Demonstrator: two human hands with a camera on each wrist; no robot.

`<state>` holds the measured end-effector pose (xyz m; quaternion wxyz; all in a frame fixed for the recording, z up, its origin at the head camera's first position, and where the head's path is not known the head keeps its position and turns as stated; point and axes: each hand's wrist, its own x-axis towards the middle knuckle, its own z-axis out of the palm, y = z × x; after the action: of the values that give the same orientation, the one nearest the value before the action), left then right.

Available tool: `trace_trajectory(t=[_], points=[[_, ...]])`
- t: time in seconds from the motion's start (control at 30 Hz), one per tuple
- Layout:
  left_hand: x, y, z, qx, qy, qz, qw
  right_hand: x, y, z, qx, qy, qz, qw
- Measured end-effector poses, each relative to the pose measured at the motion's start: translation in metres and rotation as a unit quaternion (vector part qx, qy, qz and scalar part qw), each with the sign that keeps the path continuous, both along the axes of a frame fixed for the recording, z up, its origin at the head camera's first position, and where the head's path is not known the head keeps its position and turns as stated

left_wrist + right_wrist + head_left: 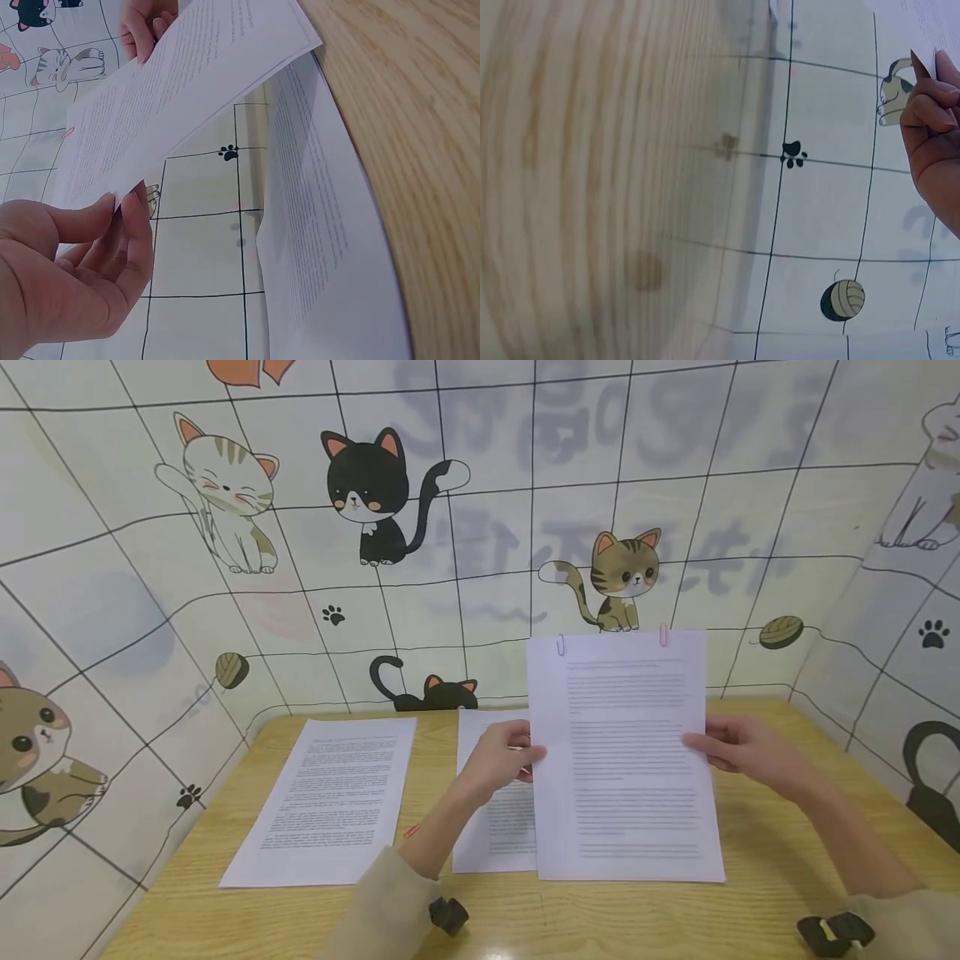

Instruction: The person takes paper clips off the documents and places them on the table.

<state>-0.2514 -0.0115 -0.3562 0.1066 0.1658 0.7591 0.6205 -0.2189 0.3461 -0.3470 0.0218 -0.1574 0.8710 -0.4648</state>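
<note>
Both hands hold a clipped sheaf [626, 752] upright over the counter [780, 877], its lower edge near the wood; the left hand [504, 758] pinches its left edge between thumb and fingers; the right hand [738, 750] grips the right edge, fingers curled round it; two clips [560, 646] sit on its top edge; a second page [495, 814] lies flat just behind it; a third page [330, 797] lies further left.

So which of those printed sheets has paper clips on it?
The raised sheet held between both hands; two clips sit on its top edge, unlike the flat ones.
</note>
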Motion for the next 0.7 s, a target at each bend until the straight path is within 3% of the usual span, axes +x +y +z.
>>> trace_trajectory(t=[0.7], points=[[0.018, -0.066, 0.014, -0.035, 0.034, 0.003, 0.9988, 0.002, -0.055, 0.007, -0.026, 0.044, 0.088, 0.995]])
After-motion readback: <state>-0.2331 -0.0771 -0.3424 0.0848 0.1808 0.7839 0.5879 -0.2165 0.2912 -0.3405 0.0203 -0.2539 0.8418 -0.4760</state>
